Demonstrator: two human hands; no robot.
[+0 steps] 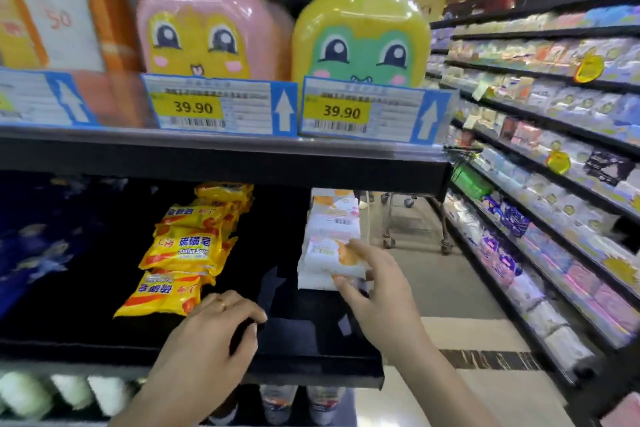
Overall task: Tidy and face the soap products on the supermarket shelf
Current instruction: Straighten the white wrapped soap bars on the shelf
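a long run of black supermarket shelving (540, 163) packed with pale blurred packets fills the right side, across a tiled aisle floor (446, 291) where a wire shopping trolley with a green basket (464, 180) stands. closer in, the black metal shelf (221, 163) overhead carries a pink plastic pump bottle with a yellow cartoon face (204, 31) and, just beside it on the right, a yellow plastic pump bottle with a green cartoon face (360, 38); two blue-edged price labels (221, 107) reading 39.90 are clipped along its front edge. under it, the dark lower shelf (304, 354) holds the soap: a leaning, untidy stack of yellow plastic-wrapped sulfur soap bars (187, 246) left of centre, the lowest packet turned upside down, and a stack of white and orange wrapped soap bars (332, 236) at the shelf's right end, apart from the yellow ones. the right hand (374, 291) pinches a white and orange bar at the front of that stack between thumb and fingers. the left hand (214, 333) rests on the lower shelf with fingers loosely curled, holding nothing, just beside the lowest yellow packet; a ring shows on one finger.
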